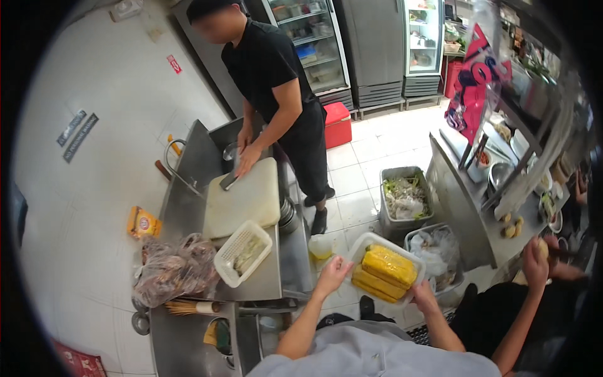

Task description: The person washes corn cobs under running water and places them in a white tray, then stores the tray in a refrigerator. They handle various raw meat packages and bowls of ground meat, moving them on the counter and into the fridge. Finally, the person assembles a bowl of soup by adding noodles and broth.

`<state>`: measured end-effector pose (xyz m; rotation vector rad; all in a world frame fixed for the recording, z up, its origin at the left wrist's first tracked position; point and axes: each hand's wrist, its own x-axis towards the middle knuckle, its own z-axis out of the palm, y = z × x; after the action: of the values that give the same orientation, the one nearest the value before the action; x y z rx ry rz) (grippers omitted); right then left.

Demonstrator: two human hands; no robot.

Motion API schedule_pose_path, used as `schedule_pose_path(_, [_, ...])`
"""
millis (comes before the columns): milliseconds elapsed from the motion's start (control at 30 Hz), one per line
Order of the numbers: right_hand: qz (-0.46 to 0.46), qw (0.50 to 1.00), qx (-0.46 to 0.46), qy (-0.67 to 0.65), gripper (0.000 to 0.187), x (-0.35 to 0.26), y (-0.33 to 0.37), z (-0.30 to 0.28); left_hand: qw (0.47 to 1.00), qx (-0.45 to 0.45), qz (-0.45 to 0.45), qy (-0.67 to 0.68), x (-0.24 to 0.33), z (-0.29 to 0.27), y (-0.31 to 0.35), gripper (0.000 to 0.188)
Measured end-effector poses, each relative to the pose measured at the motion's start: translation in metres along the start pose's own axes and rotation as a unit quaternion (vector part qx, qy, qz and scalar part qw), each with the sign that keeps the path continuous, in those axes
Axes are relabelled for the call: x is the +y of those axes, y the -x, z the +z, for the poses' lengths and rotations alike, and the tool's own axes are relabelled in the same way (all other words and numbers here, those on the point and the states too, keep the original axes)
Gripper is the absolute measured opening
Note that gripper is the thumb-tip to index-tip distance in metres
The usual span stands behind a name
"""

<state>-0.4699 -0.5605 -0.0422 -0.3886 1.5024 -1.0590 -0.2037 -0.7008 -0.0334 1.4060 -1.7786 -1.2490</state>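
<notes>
In front of my body I carry a white plastic tray (360, 242) between both hands. Several yellow blocks (389, 264) wrapped in clear film lie in it. My left hand (333, 276) grips the tray's left edge, thumb up. At the lower right corner, my right hand (423, 296) is closed round the rim, its fingers partly hidden. A yellowish plastic container (321, 247) sits beyond my left hand. Left of me, a white perforated basket (264, 260) with pale food pieces stands on the steel counter, beside a large clear bag of reddish-brown meat-like pieces (173, 270).
A person in black (264, 69) holds a broad knife (228, 181) on a white cutting board (251, 198). Bins of scraps (405, 200) and plastic bags (440, 248) stand ahead right. Another person's hands (537, 261) work close on my right, beside a steel counter (461, 201).
</notes>
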Motion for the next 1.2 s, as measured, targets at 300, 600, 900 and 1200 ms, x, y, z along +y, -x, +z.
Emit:
schedule_pose_path(300, [-0.109,0.960,0.077,-0.248,0.041,-0.088,-0.133,0.022,0.989,0.000,-0.016,0.147,-0.036,-0.034,-0.159,0.031])
schedule_pose_path(600, [-0.116,0.900,0.222,-0.355,0.047,-0.134,-0.291,0.002,0.997,-0.064,-0.049,0.016,-0.020,-0.071,-0.337,0.031])
schedule_pose_path(900, [-0.129,0.867,0.279,-0.391,0.040,-0.210,-0.437,0.011,0.966,0.019,0.230,0.113,0.132,-0.032,-0.662,0.027])
schedule_pose_path(1200, [-0.079,0.893,0.197,-0.396,0.044,-0.318,-0.655,0.030,0.968,0.076,0.198,0.137,0.186,-0.060,-0.998,0.030])
